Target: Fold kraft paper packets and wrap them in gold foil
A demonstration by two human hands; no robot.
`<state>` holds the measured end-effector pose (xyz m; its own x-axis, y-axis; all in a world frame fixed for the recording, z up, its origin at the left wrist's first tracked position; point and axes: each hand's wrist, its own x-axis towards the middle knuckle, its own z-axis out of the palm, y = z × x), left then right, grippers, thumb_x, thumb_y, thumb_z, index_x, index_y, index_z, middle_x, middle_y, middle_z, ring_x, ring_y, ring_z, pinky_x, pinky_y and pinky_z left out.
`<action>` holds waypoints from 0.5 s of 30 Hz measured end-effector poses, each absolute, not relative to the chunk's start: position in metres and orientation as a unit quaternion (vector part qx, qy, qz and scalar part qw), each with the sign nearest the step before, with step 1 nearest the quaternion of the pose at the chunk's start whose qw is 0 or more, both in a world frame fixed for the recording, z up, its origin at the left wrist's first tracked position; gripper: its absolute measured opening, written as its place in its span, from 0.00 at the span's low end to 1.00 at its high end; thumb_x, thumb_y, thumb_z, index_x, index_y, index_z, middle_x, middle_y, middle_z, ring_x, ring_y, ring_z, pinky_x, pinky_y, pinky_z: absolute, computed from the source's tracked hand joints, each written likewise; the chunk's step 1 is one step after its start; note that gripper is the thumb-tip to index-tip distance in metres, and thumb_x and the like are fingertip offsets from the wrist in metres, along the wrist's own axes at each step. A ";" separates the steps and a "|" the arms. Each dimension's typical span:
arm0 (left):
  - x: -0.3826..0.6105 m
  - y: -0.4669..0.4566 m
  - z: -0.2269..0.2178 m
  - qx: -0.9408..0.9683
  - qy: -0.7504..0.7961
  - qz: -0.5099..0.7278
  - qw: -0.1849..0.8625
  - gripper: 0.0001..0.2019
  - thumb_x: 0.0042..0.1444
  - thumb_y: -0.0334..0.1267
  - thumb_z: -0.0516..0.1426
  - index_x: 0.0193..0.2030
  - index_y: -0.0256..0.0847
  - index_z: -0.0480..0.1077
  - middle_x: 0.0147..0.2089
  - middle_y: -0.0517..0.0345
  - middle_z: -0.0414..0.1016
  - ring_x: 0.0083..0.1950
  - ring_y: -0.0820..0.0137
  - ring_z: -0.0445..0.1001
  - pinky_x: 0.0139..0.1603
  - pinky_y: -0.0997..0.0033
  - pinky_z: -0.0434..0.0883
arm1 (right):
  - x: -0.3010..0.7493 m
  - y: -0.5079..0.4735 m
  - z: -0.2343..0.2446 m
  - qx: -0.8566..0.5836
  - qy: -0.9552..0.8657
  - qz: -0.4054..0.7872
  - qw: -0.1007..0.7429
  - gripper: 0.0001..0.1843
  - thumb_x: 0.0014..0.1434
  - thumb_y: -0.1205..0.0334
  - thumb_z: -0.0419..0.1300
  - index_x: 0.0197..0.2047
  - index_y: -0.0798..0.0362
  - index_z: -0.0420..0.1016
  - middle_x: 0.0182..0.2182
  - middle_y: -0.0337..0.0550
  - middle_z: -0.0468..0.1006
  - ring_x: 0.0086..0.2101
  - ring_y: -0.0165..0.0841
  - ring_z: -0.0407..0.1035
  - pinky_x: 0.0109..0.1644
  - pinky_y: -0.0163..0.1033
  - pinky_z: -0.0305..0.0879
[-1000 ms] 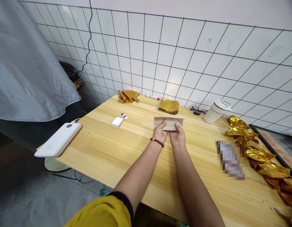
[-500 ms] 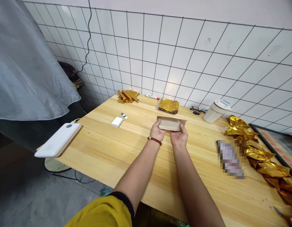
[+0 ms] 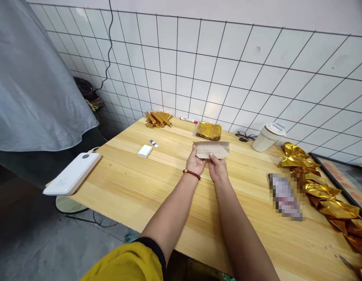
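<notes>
Between my hands is a folded sheet of dull beige-brown paper (image 3: pixel 212 150), held just above the wooden table (image 3: pixel 157 179). My left hand (image 3: pixel 196 160), with a dark red bead bracelet (image 3: pixel 191 173) at the wrist, grips its left end, thumb on the near face. My right hand (image 3: pixel 218 167) pinches the lower edge near the middle, its thumb on top and its fingers underneath, partly hidden. Just beyond the paper lies a stack of gold foil sheets (image 3: pixel 209 131).
Gold strips (image 3: pixel 159 119) and a marker (image 3: pixel 188 120) lie at the back. A white charger (image 3: pixel 145 151) sits left, near a white power bank (image 3: pixel 72 173) at the edge. On the right are glasses (image 3: pixel 245 136), a lidded cup (image 3: pixel 268 137) and folded gold foil pieces (image 3: pixel 321 189).
My right hand has slid left along the paper, from its right end to near the middle. The paper has tipped a little, showing more of its near face. My left hand stays put.
</notes>
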<state>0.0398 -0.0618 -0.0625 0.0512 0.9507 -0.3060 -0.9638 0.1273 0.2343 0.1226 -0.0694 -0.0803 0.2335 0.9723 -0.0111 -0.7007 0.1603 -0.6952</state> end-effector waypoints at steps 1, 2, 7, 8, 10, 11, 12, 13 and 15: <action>0.040 -0.062 -0.062 -0.014 0.196 0.661 0.725 0.14 0.58 0.45 0.60 0.44 0.38 0.74 0.45 0.50 0.79 0.44 0.66 0.78 0.48 0.64 0.74 | 0.121 -0.070 -0.080 -0.303 -0.235 0.573 0.724 0.24 0.38 0.74 0.72 0.42 0.53 0.76 0.38 0.39 0.83 0.40 0.31 0.77 0.51 0.41 0.74; 0.040 -0.063 -0.061 -0.013 0.196 0.661 0.724 0.13 0.58 0.45 0.60 0.44 0.38 0.74 0.45 0.50 0.79 0.43 0.66 0.78 0.48 0.64 0.74 | 0.120 -0.070 -0.080 -0.308 -0.238 0.571 0.723 0.24 0.38 0.74 0.72 0.41 0.54 0.76 0.38 0.39 0.83 0.41 0.32 0.77 0.51 0.42 0.74; 0.043 -0.067 -0.059 0.006 0.191 0.665 0.722 0.10 0.56 0.42 0.62 0.41 0.38 0.74 0.42 0.52 0.79 0.42 0.67 0.78 0.47 0.66 0.73 | 0.120 -0.070 -0.080 -0.309 -0.218 0.565 0.733 0.22 0.39 0.75 0.71 0.41 0.55 0.76 0.36 0.39 0.83 0.40 0.33 0.77 0.48 0.41 0.76; 0.044 -0.068 -0.059 0.022 0.188 0.667 0.721 0.09 0.55 0.39 0.63 0.40 0.38 0.74 0.40 0.53 0.79 0.41 0.68 0.78 0.47 0.67 0.73 | 0.121 -0.070 -0.080 -0.305 -0.208 0.563 0.739 0.22 0.40 0.75 0.71 0.40 0.55 0.76 0.35 0.39 0.83 0.39 0.32 0.77 0.46 0.39 0.77; 0.048 -0.070 -0.060 0.067 0.190 0.666 0.718 0.07 0.50 0.31 0.66 0.37 0.36 0.74 0.36 0.55 0.78 0.37 0.72 0.77 0.43 0.72 0.72 | 0.122 -0.069 -0.080 -0.296 -0.190 0.560 0.750 0.19 0.41 0.75 0.71 0.38 0.55 0.75 0.32 0.38 0.82 0.36 0.31 0.77 0.42 0.37 0.77; 0.050 -0.071 -0.060 0.089 0.200 0.662 0.717 0.08 0.48 0.27 0.66 0.35 0.35 0.73 0.33 0.56 0.78 0.34 0.74 0.76 0.41 0.75 0.72 | 0.123 -0.069 -0.080 -0.295 -0.184 0.559 0.752 0.18 0.42 0.74 0.71 0.37 0.55 0.75 0.31 0.37 0.81 0.34 0.31 0.77 0.39 0.35 0.77; 0.053 -0.072 -0.060 0.104 0.216 0.656 0.716 0.09 0.46 0.25 0.67 0.32 0.34 0.73 0.30 0.58 0.77 0.31 0.76 0.75 0.38 0.77 0.71 | 0.124 -0.068 -0.081 -0.297 -0.183 0.559 0.753 0.16 0.43 0.74 0.71 0.36 0.55 0.75 0.29 0.37 0.80 0.32 0.30 0.76 0.36 0.35 0.77; 0.055 -0.073 -0.061 0.110 0.235 0.651 0.713 0.09 0.44 0.23 0.67 0.30 0.33 0.72 0.28 0.59 0.75 0.28 0.78 0.73 0.35 0.78 0.70 | 0.125 -0.068 -0.081 -0.301 -0.183 0.558 0.752 0.15 0.43 0.74 0.71 0.34 0.55 0.74 0.27 0.36 0.80 0.30 0.29 0.76 0.34 0.34 0.77; 0.057 -0.073 -0.061 0.108 0.263 0.647 0.708 0.10 0.43 0.24 0.67 0.27 0.33 0.70 0.24 0.60 0.73 0.25 0.80 0.70 0.32 0.78 0.68 | 0.126 -0.066 -0.083 -0.304 -0.185 0.561 0.747 0.14 0.45 0.73 0.71 0.33 0.55 0.73 0.26 0.34 0.78 0.28 0.28 0.74 0.31 0.32 0.75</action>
<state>0.0575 -0.0735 -0.0612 0.0244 0.9721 -0.2333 -0.8587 0.1399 0.4930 0.1264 -0.0664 -0.0829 0.3023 0.9510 -0.0653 -0.7259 0.1852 -0.6624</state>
